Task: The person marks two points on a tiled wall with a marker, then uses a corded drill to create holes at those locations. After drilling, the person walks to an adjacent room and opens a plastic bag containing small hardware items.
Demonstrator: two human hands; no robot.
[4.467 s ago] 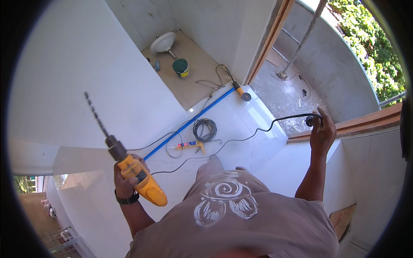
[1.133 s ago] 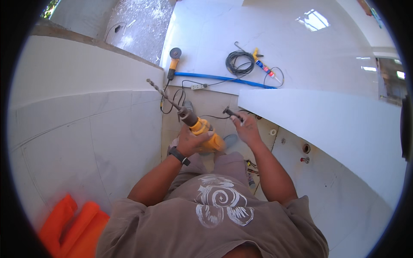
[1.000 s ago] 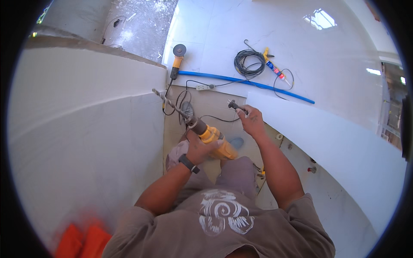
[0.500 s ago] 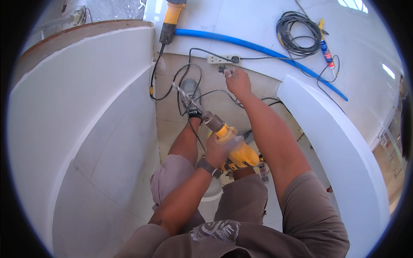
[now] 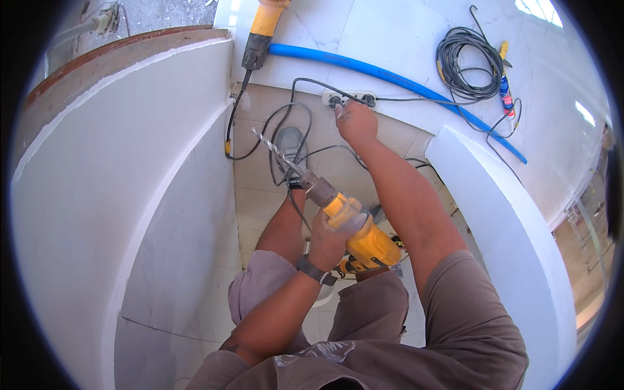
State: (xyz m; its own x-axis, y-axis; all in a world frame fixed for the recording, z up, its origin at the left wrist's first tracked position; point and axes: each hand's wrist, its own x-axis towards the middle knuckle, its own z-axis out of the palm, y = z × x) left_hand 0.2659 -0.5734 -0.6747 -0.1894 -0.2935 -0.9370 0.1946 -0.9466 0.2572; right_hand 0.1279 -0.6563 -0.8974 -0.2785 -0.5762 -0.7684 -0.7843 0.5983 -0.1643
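Half a second ago my right hand [image 5: 359, 123] was just short of the power strip [image 5: 349, 95]; now it has reached the strip's left end, fingers closed on one dark plug [image 5: 335, 101], though I cannot tell whether it is fully in. A second plug [image 5: 369, 100] sits at the right end. That single strip lies along the near edge of the white floor [image 5: 403, 29]. My left hand [image 5: 328, 240] is wrapped around one yellow drill [image 5: 374, 244], its one bit [image 5: 276, 153] pointing up and left. Near the white floor's left corner is one yellow power tool [image 5: 264, 26]; one blue pipe [image 5: 390, 78] runs rightward from just beside it. Farther right lie one cable coil [image 5: 456, 73] and one caulking gun [image 5: 506, 88].
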